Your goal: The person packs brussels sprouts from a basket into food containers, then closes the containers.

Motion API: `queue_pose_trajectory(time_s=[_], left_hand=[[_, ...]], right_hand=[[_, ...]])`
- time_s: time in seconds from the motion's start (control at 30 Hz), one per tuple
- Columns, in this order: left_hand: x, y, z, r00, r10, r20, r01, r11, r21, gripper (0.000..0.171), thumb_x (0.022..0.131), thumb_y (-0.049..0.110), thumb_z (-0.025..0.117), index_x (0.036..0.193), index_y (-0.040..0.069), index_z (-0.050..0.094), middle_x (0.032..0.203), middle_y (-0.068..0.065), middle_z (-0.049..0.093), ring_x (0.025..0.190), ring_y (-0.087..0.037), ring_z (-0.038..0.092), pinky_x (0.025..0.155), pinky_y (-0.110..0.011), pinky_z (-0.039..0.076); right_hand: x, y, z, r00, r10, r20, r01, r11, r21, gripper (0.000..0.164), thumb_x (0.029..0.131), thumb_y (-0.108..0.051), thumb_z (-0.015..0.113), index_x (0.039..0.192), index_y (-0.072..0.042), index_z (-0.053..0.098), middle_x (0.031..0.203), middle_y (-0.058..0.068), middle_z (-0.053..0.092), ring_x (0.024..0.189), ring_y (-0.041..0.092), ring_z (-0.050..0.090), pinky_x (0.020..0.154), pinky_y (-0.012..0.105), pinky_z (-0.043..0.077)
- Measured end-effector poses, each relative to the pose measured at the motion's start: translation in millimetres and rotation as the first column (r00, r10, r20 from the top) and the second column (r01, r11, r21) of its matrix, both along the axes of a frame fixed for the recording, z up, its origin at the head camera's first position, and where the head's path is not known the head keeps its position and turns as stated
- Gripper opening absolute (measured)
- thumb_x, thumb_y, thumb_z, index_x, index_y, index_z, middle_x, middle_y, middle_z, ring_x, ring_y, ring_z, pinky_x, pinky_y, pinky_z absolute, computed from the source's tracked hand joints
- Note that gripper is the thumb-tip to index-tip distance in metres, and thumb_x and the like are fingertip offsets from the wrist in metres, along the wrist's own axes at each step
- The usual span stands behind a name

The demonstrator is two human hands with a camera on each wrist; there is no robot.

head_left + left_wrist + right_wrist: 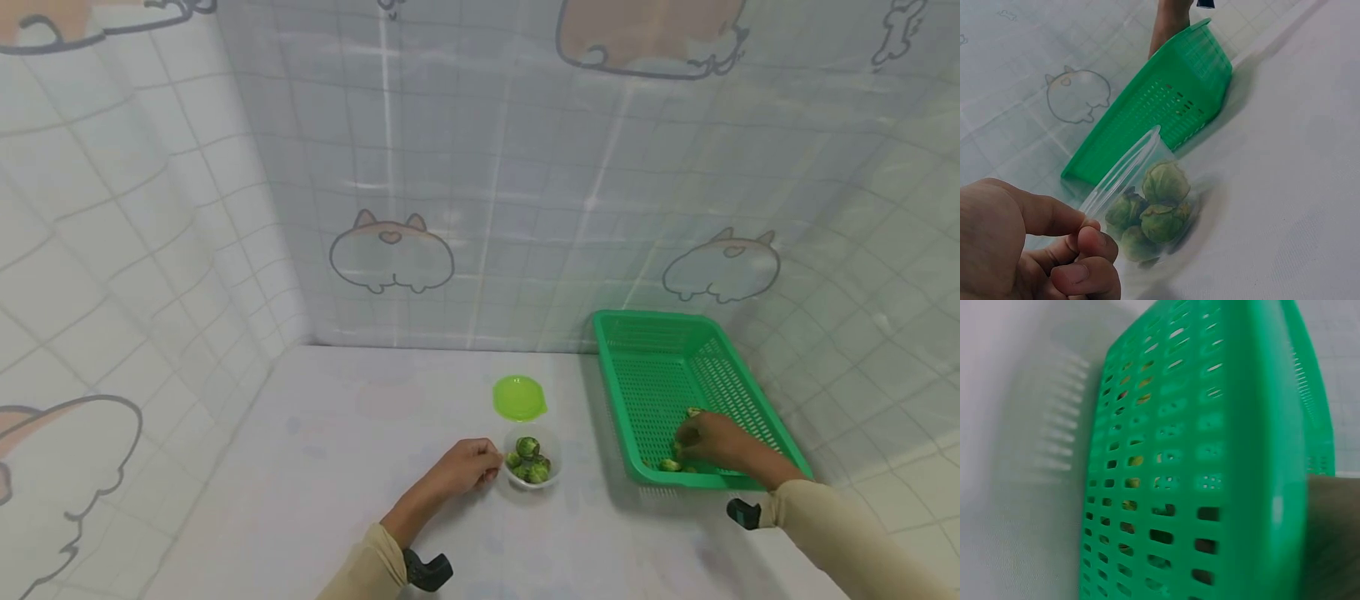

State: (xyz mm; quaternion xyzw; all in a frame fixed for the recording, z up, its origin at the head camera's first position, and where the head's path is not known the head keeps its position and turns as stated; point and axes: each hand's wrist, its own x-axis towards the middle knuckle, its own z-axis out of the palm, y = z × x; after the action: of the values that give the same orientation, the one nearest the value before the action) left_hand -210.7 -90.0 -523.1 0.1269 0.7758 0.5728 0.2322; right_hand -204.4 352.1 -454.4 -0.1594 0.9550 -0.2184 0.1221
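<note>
My left hand (467, 468) pinches the rim of a small clear plastic tub (1124, 172) between thumb and forefinger. Several green Brussels sprouts (1165, 222) lie inside the tub, which stands on the white-covered table. On the right, my right hand (716, 442) reaches down into a green slotted basket (611, 392), fingers bent right over a few Brussels sprouts (670, 465) near its front end. Whether it grips one I cannot tell. In the right wrist view the basket's wall (1172, 456) hides the fingers, and sprouts show through the slots.
Just behind the tub lies a bright green round lid (519, 398). A translucent sheet with cartoon animal drawings (392, 254) hangs behind the table and along both sides. The basket stands close to the back and right sheets.
</note>
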Motion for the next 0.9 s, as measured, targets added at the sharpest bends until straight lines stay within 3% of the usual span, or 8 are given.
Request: queue_pose_trajectory(time_s=[0.37, 0.57, 0.9], left_hand=[[1.9, 0.0, 0.4, 1.0, -0.009, 0.021, 0.008, 1.0, 0.028, 0.027, 0.1, 0.019, 0.058, 0.089, -0.005, 0.061, 0.067, 0.001, 0.054, 0.056, -0.011, 0.041, 0.053, -0.024, 0.035], [1.0, -1.0, 0.7, 1.0, -0.008, 0.007, 0.008, 1.0, 0.029, 0.025, 0.1, 0.018, 0.057, 0.086, -0.001, 0.061, 0.068, 0.001, 0.054, 0.056, -0.011, 0.041, 0.053, -0.024, 0.036], [0.1, -2.1, 1.0, 1.0, -0.007, -0.001, 0.007, 1.0, 0.029, 0.025, 0.101, 0.019, 0.057, 0.087, -0.001, 0.061, 0.068, 0.0, 0.054, 0.056, -0.011, 0.042, 0.053, -0.025, 0.036]], right_hand=[[-2.2, 2.7, -15.5, 0.999, 0.008, -0.047, -0.007, 1.0, 0.007, 0.013, 0.086, -0.008, 0.077, 0.097, -0.001, 0.076, 0.093, 0.009, 0.074, 0.082, 0.023, 0.068, 0.068, 0.039, 0.055], [-3.4, 1.7, -18.1, 0.998, -0.003, -0.06, 0.004, 1.0, 0.007, 0.011, 0.088, -0.006, 0.074, 0.097, -0.001, 0.075, 0.093, 0.009, 0.074, 0.084, 0.028, 0.069, 0.071, 0.046, 0.056], [-4.0, -2.4, -14.1, 0.996, -0.056, -0.075, 0.057, 0.998, 0.004, 0.018, 0.09, -0.006, 0.072, 0.105, 0.004, 0.073, 0.098, 0.014, 0.073, 0.091, 0.035, 0.069, 0.075, 0.048, 0.056]])
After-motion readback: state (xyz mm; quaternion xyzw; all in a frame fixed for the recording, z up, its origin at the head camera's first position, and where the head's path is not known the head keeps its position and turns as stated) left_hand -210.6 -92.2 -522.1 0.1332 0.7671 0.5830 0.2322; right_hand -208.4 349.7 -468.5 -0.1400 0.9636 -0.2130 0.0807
